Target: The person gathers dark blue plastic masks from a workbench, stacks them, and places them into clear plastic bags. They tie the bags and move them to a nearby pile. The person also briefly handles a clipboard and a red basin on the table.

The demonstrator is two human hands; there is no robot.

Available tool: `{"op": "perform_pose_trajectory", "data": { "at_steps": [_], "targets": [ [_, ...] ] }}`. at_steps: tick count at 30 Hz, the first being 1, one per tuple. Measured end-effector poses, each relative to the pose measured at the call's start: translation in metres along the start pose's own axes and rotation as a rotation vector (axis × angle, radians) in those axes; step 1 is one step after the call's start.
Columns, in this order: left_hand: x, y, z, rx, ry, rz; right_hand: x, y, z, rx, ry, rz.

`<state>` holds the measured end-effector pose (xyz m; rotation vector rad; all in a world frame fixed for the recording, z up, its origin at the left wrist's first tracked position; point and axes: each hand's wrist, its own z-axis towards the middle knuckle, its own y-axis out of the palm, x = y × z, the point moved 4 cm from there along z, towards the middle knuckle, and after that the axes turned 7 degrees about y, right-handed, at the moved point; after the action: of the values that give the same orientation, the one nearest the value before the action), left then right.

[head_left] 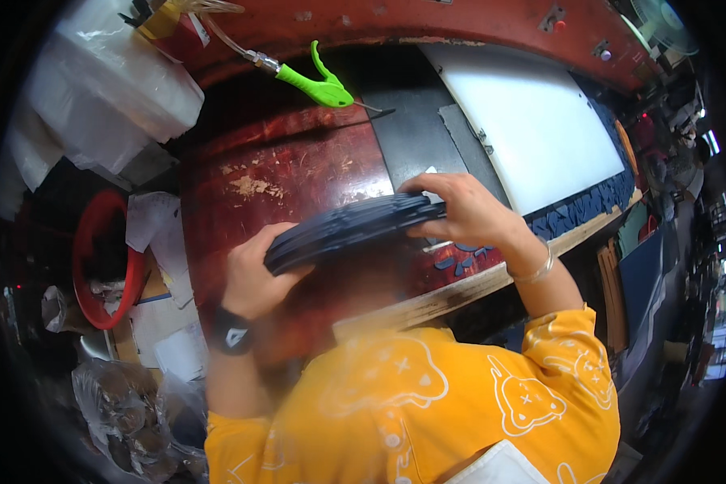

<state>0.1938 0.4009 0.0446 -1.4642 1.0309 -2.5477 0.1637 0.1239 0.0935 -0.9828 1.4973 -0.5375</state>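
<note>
Between my two hands I hold a stack of thin, dark, curved sheet pieces (355,226), slightly blurred, above the front of a worn red table (298,173). My left hand (258,270) grips its left end, thumb toward me and a dark band on the wrist. At the right end, my right hand (460,210) clasps the stack with fingers over its far side and thumb beneath; a silvery bracelet circles that wrist. Several small dark offcuts (460,262) lie on the table just below my right hand.
A green air blow gun (319,85) hangs on a hose over the table's far side. A white board (532,121) lies at the right, with dark scraps (577,211) along its edge. To the left stand a red round bin (85,258) and plastic-wrapped bundles (113,81).
</note>
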Motion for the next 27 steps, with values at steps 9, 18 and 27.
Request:
{"op": "perform_pose_trajectory", "data": {
  "at_steps": [9,18,27],
  "targets": [
    [-0.007,0.008,0.002,-0.036,-0.086,0.018,0.020,0.047,0.018,0.148,-0.060,0.314],
    [-0.009,0.009,0.006,0.024,-0.112,0.051,0.019,0.064,0.022,0.228,-0.315,0.334],
    [0.003,0.013,0.009,0.054,-0.009,0.158,-0.022,0.038,0.005,0.590,-0.631,0.047]
  ]
}}
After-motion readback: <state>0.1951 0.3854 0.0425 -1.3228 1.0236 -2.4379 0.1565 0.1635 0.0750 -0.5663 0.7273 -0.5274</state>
